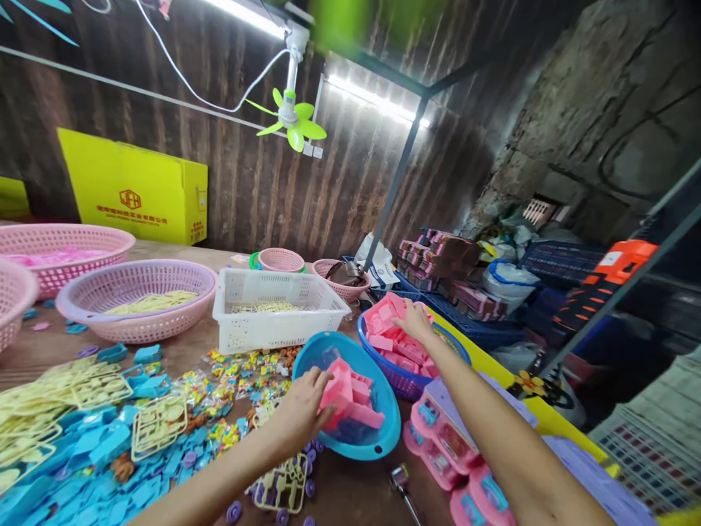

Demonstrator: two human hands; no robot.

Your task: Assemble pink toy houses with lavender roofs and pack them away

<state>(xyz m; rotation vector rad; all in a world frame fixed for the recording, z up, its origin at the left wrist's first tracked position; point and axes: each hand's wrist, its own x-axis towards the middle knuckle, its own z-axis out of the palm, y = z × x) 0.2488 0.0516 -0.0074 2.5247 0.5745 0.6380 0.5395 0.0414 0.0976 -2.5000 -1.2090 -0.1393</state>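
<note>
We are gripping a pink plastic piece [346, 398] with our left hand [300, 410], fingers curled around its near edge, over the light-blue bowl [383, 431]. It is looking light, stiff and smooth, so we judge its blocky sides best for holding. Our right hand [415, 321] is resting spread on more pink pieces in the blue basket [408, 381]; whether it is pinching one is being hidden from us.

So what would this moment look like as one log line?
left hand: holds pink part in blue bowl | right hand: on pink parts in blue basket
</note>
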